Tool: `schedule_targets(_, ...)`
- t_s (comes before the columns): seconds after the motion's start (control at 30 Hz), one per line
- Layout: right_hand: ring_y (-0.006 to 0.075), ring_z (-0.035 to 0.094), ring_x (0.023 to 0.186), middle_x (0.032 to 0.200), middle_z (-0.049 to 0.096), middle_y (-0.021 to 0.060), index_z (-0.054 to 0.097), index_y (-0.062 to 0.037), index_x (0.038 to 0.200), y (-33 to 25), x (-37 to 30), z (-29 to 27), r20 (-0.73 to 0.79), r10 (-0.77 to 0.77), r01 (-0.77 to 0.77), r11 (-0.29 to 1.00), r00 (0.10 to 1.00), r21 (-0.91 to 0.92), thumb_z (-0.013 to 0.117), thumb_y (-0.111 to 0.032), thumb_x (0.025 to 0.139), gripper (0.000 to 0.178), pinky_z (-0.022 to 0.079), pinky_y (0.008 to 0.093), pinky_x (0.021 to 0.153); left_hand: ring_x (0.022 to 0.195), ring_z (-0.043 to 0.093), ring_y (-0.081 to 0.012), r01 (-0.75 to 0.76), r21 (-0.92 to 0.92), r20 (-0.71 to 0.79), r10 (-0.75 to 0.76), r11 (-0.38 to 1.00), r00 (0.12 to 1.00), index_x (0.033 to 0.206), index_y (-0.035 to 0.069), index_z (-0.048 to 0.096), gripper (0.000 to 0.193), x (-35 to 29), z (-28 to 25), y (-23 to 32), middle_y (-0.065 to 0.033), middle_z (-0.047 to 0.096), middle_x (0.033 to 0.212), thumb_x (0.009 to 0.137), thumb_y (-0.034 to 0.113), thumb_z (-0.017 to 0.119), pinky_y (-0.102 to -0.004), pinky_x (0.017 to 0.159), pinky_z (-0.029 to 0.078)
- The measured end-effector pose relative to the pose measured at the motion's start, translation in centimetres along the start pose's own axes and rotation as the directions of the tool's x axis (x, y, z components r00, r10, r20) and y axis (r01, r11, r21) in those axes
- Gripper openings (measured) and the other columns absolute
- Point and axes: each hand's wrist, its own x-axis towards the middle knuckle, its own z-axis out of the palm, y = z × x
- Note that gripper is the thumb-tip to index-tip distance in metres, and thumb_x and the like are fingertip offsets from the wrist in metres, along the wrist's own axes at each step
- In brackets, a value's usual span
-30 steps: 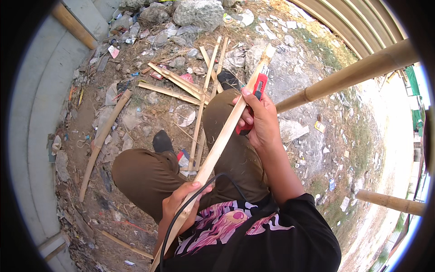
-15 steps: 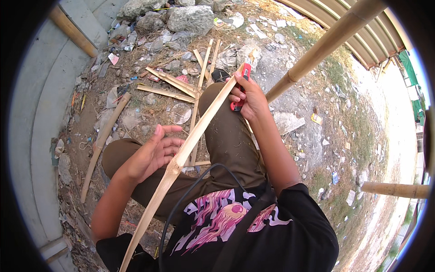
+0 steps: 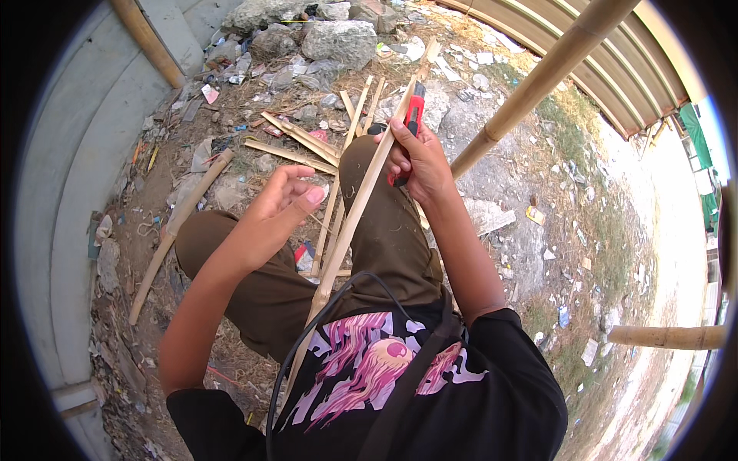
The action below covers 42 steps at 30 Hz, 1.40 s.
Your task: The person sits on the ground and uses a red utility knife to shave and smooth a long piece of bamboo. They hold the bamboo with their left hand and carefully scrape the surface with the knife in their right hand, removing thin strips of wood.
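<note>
A long pale bamboo strip slants from my lap up past my right knee, its far end pointing away from me. My right hand is closed around a red and black utility knife and also pinches the strip against it, thumb on top. To the left of the strip, my left hand is raised off it, fingers loosely curled and thumb apart from them. Nothing clear shows in that hand. Several split bamboo strips lie crossed on the ground beyond my knees.
A bamboo pole lies at left beside a grey wall. Another pole slants up at right, and a short one juts in from the right edge. Rocks and litter cover the far ground. A black cable crosses my lap.
My left hand has lifted away from the strip and moved farther forward, its fingers curling more. The strip has shifted forward and lies steeper, with its knot nearer my lap.
</note>
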Motion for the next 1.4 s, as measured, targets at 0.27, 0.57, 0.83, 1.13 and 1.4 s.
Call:
schedule_targets(0.27, 0.0029, 0.046, 0.047, 0.073, 0.063, 0.0007, 0.06, -0.0038, 0.107, 1.4, -8.0, 2.0, 0.029, 0.172, -0.16, 0.956, 0.985, -0.245, 0.066, -0.026, 0.101, 0.024, 0.038, 0.0209, 0.042, 0.062, 0.057, -0.0092, 0.176, -0.23, 0.201, -0.13, 0.957, 0.971, 0.148, 0.007, 0.036, 0.044, 2.7, 7.4, -2.6, -0.0046, 0.061, 0.091, 0.109, 0.023, 0.047, -0.0219, 0.052, 0.043)
schedule_targets(0.57, 0.0024, 0.039, 0.058, 0.069, 0.047, -0.0047, 0.063, -0.0061, 0.102, 1.5, -11.4, 0.6, -0.181, -0.078, -0.03, 0.851, 0.98, -0.525, 0.043, -0.043, 0.11, 0.043, 0.034, 0.0208, 0.054, 0.071, 0.046, -0.0058, 0.109, -0.123, -0.015, -0.112, 0.986, 0.994, 0.152, 0.007, 0.041, 0.045, -0.9, 8.1, -5.0, 0.002, 0.055, 0.085, 0.108, 0.015, 0.044, -0.0243, 0.064, 0.042)
schedule_targets(0.83, 0.002, 0.043, 0.061, 0.074, 0.05, -0.0053, 0.061, -0.0055, 0.104, 2.1, -12.5, 1.9, -0.107, -0.094, 0.014, 0.813, 0.99, -0.583, 0.051, -0.034, 0.109, 0.031, 0.035, 0.0203, 0.055, 0.066, 0.034, -0.003, 0.063, -0.386, -0.066, -0.096, 0.92, 0.993, 0.162, 0.017, 0.028, 0.052, -5.4, 8.2, -6.1, 0.0073, 0.043, 0.081, 0.111, 0.016, 0.04, -0.0205, 0.06, 0.035)
schedule_targets(1.13, 0.0048, 0.046, 0.062, 0.075, 0.054, -0.0006, 0.059, -0.003, 0.11, 2.0, -13.1, 3.0, -0.115, -0.2, 0.047, 0.658, 0.973, -0.751, 0.053, -0.03, 0.108, 0.028, 0.039, 0.0231, 0.056, 0.065, 0.038, -0.003, 0.092, -0.488, 0.05, -0.078, 0.868, 0.996, 0.161, 0.021, 0.032, 0.051, -3.4, 8.3, -6.9, 0.0047, 0.047, 0.083, 0.111, 0.017, 0.041, -0.0199, 0.061, 0.037)
schedule_targets(1.4, 0.0336, 0.063, 0.061, 0.068, 0.062, 0.0168, 0.067, -0.0054, 0.096, 0.9, -12.7, -1.6, -0.117, -0.178, -0.1, 0.1, 0.977, -0.99, 0.063, -0.037, 0.1, 0.032, 0.047, 0.0405, 0.058, 0.07, 0.039, -0.0072, 0.02, -0.056, -0.007, -0.02, 0.998, 1.0, 0.159, 0.019, 0.035, 0.051, -1.4, 11.4, -9.5, 0.002, 0.045, 0.078, 0.109, 0.015, 0.044, -0.0231, 0.066, 0.04)
